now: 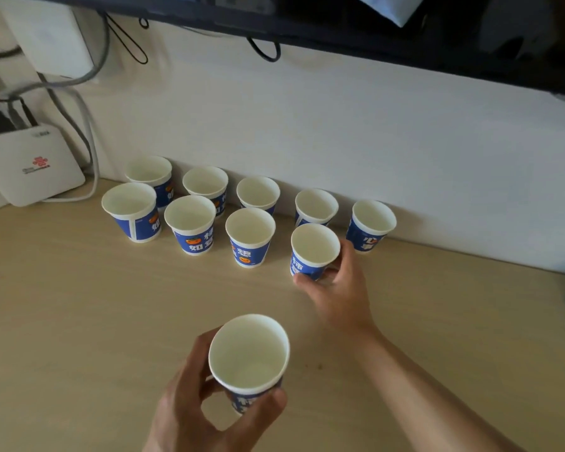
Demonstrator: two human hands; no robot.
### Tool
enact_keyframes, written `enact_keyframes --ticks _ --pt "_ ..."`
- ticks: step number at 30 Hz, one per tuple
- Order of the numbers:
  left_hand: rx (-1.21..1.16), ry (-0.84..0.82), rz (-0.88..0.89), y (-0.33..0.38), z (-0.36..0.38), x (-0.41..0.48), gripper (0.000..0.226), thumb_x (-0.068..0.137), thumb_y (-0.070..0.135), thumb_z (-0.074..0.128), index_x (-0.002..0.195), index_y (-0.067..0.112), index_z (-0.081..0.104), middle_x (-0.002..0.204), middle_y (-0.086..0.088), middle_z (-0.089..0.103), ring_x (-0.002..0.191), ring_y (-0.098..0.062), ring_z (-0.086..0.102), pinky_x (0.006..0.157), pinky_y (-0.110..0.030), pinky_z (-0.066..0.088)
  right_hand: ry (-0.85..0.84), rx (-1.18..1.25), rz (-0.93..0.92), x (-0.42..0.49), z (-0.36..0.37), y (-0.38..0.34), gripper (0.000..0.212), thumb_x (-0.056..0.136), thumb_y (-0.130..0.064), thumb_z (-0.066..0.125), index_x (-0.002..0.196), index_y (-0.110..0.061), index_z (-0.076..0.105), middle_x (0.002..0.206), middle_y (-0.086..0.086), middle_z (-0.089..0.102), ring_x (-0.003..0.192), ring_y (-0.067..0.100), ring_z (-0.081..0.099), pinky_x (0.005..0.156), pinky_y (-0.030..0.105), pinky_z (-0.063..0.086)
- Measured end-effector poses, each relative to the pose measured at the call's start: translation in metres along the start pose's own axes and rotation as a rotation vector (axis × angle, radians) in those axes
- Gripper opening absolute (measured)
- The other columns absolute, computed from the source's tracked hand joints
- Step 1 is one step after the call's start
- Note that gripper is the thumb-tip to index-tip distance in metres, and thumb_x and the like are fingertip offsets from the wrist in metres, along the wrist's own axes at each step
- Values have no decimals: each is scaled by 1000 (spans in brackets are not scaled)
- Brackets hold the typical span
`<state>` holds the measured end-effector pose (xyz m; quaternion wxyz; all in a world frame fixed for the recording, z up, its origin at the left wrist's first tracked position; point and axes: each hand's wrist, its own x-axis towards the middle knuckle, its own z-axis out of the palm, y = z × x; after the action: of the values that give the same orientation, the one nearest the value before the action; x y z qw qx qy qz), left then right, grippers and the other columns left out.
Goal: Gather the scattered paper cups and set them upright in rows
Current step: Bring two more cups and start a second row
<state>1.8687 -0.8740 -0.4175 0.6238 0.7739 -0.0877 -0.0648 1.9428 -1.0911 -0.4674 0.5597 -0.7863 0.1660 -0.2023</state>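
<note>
1. Your right hand (336, 288) is curled round the lower part of a blue-and-white paper cup (313, 252). The thumb is on the near side and the fingers wrap the far right side. The cup is upright, mouth up, and appears to be standing on the pale wooden desk (79, 305).
2. Your left hand (203, 402) pinches a second blue-and-white cup (248, 357) low on its body, between thumb and fingers. The cup's mouth is tipped slightly toward you. It is close to your body, well apart from the rows.
3. A back row of five upright cups (258, 194) stands along the cream wall (340, 125). In front of it, three free-standing cups (190, 223) begin a front row, and the cup in your right hand takes the fourth place.
4. Both grips sit low on the cup. This probably keeps the soft rim from being crushed and lets you steer the base into line with its neighbours.
5. The only gap left seems to be the fifth place in front, just before the rightmost back cup (372, 223). It lies beyond and to the right of your right hand, so the left-hand cup would have to pass that hand to reach it.
6. A white router box (30, 164) and grey cables (88, 125) lie to the left of the rows.
</note>
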Motion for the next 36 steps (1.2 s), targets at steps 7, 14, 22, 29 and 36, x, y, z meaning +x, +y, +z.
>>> enact_keyframes --ticks 7,14,22,29,36 --pt "0 14 40 4 3 7 65 38 49 77 101 52 64 89 17 76 82 -2 73 68 -5 50 -8 11 -16 6 2 1 55 72 0 84 114 -20 55 109 -2 70 98 15 70 87 35 58" --pt "23 -10 61 -1 7 6 64 42 48 79 105 49 64 93 14 76 83 -6 74 69 -7 52 -12 1 1 5 -2 1 65 71 2 83 125 -13 51 119 0 67 107 11 65 92 27 54" --pt "9 -51 3 4 21 12 66 51 52 81 114 44 63 108 16 74 96 -4 72 82 -32 57 -40 153 81 -68 -37 -1 63 58 -7 60 115 -33 54 108 -14 66 102 9 64 80 29 45" --pt "110 -136 45 15 52 29 63 59 49 80 119 41 61 111 24 70 107 -2 66 88 -35 57 -402 -68 -49 -90 -72 -15 81 68 -27 81 139 -40 45 134 -18 61 126 9 56 96 29 43" --pt "119 -216 50 20 76 35 60 59 45 83 115 43 62 110 27 70 104 4 65 83 -26 57 -304 -88 -76 -84 -89 -17 64 71 -32 80 130 -38 55 123 -20 66 113 10 61 85 28 43"
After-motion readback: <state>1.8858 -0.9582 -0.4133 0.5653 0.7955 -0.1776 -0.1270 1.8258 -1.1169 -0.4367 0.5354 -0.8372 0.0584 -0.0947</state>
